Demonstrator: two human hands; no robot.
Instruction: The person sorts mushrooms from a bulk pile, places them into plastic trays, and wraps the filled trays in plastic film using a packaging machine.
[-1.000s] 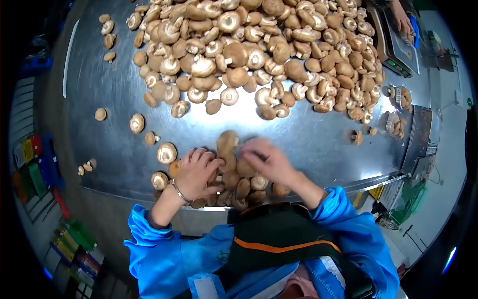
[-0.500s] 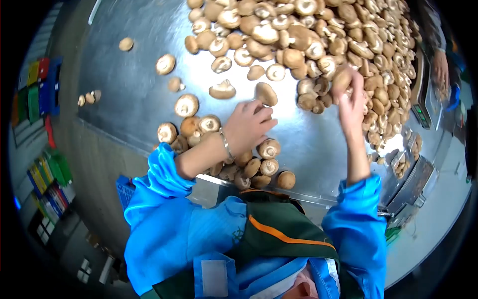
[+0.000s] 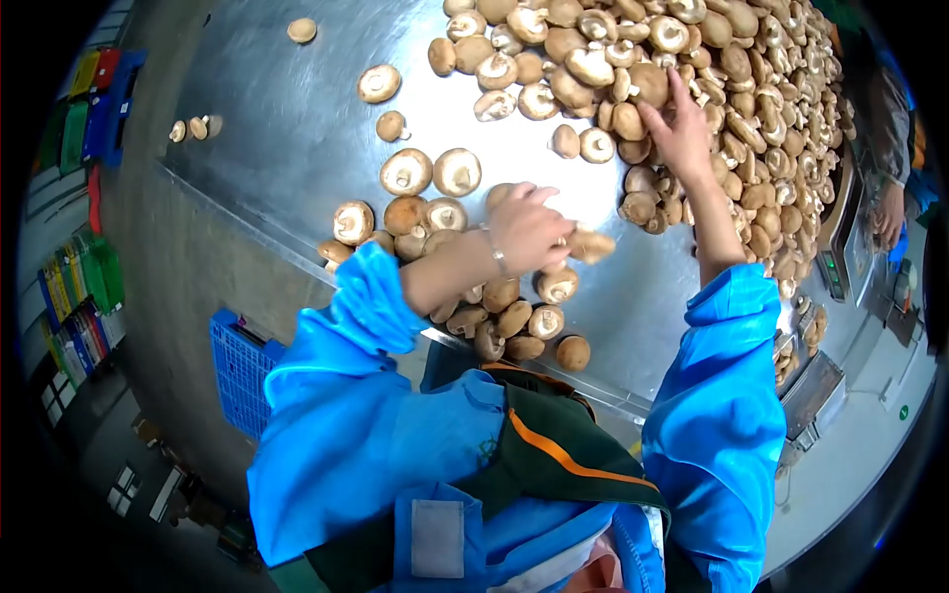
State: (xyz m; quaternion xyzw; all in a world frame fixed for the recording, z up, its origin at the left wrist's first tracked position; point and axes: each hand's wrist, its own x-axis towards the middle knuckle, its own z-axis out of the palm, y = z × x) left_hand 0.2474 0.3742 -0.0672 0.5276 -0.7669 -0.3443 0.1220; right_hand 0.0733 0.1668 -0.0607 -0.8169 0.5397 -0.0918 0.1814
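Note:
My left hand, blurred by motion, is over the near heap. Its fingertips are closed on the edge of a brown mushroom. Another mushroom shows partly behind the back of this hand. Below the wrist lies a loose group of mushrooms, along the near edge of the metal table. My right hand reaches to the large mushroom pile, thumb and index finger spread beside a round brown cap. The fingers touch or nearly touch that cap, without a closed grip.
Several single mushrooms lie scattered on the table's left part. At the right, a co-worker's hand is near a scale. A blue plastic crate stands on the floor at the left, below the table's edge.
My right hand no longer holds a mushroom and has moved up to the pile with fingers spread. My left hand has taken a mushroom and shifted slightly down and right. The view has shifted.

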